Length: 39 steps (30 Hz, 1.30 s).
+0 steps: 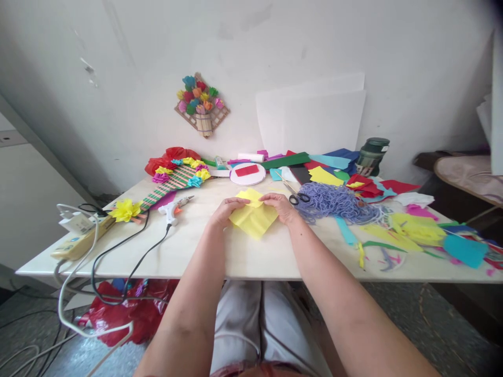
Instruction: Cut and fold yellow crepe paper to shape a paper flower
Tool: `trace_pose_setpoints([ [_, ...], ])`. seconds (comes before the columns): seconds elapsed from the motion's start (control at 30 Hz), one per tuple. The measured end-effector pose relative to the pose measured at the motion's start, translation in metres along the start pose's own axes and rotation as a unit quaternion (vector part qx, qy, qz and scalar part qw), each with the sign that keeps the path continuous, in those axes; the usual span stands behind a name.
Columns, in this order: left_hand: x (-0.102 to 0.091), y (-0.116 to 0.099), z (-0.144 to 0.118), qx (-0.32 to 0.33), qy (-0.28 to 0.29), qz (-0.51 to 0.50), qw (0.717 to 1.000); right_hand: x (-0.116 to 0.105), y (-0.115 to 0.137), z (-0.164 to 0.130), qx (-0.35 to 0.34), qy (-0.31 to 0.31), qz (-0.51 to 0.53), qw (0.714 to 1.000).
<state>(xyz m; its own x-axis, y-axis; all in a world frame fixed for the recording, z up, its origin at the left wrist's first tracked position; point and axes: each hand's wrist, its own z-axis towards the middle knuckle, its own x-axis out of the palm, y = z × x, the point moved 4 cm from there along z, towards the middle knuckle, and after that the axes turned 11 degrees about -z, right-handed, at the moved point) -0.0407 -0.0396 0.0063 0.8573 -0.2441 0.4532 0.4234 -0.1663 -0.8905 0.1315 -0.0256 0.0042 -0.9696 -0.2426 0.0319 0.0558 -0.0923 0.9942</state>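
A square of yellow crepe paper (pixel 255 222) is held between my two hands over the middle of the table, one corner toward me and its far part folded or creased. My left hand (pixel 226 211) pinches its left side, thumb on top. On the right side, my right hand (pixel 281 207) grips it the same way, fingers closed near the fold. Just right of that hand lie black-handled scissors (pixel 299 198), beside a tangled heap of purple yarn (pixel 338 201). Beyond the paper, a white round piece (pixel 247 179) carries a red paper strip (pixel 247 170).
A white glue gun (pixel 168 212) lies left, its black cord running to a power strip (pixel 78 242). Behind it rests a woven piece with paper flowers (pixel 173 180). Coloured paper scraps (pixel 416 230) cover the right side. A dark green jar (pixel 371 156) stands at the back.
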Motion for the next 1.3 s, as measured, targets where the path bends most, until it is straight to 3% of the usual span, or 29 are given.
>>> trace_pose_setpoints([
  [0.23,0.0013,0.0017,0.0,0.002,0.0,0.032,0.999,-0.0008,0.0029,0.0003,-0.054,-0.015,-0.062,0.997],
  [0.37,0.0041,0.0033,0.0013,0.005,0.028,0.04,0.999,-0.0012,0.0022,0.0015,-0.063,-0.029,-0.066,0.995],
  [0.7,0.0057,0.0021,0.0007,0.033,0.04,0.082,0.995,0.0,-0.0016,0.002,-0.006,-0.026,-0.081,0.996],
  [1.3,0.0015,0.0068,0.0051,0.014,0.013,0.152,0.988,0.0033,-0.0024,0.0042,-0.019,-0.009,-0.089,0.996],
])
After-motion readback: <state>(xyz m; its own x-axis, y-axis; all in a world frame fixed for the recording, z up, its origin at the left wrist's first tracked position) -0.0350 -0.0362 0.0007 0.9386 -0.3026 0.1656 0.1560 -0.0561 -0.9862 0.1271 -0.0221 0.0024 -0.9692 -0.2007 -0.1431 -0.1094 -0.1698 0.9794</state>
